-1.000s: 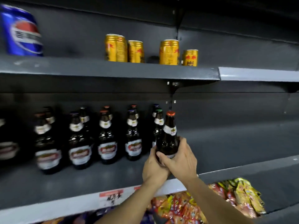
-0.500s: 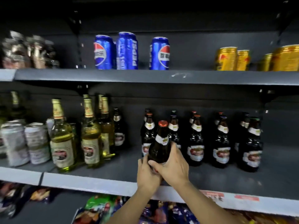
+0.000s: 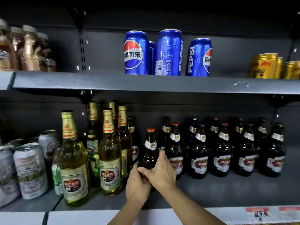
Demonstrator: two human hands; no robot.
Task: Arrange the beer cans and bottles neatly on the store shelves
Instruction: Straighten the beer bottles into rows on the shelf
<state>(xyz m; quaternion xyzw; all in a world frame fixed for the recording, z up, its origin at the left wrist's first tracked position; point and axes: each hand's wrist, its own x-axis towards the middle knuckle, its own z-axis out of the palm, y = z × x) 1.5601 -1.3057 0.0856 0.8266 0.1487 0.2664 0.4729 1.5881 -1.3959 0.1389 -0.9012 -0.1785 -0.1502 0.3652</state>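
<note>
Both hands, left hand point(image 3: 138, 187) and right hand point(image 3: 159, 173), fingers clamped on brown bottle point(image 3: 150, 151). Risk: setting down clips neighbouring dark bottles point(image 3: 176, 150), toppling them.

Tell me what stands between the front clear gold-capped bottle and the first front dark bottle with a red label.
In the head view, the dark bottle held by both hands, left and right, stands there.

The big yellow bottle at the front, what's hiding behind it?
Behind the big yellow bottle stand more gold-capped bottles and something green beside its base. Its body covers their lower parts, so how many stand there is unclear.
</note>
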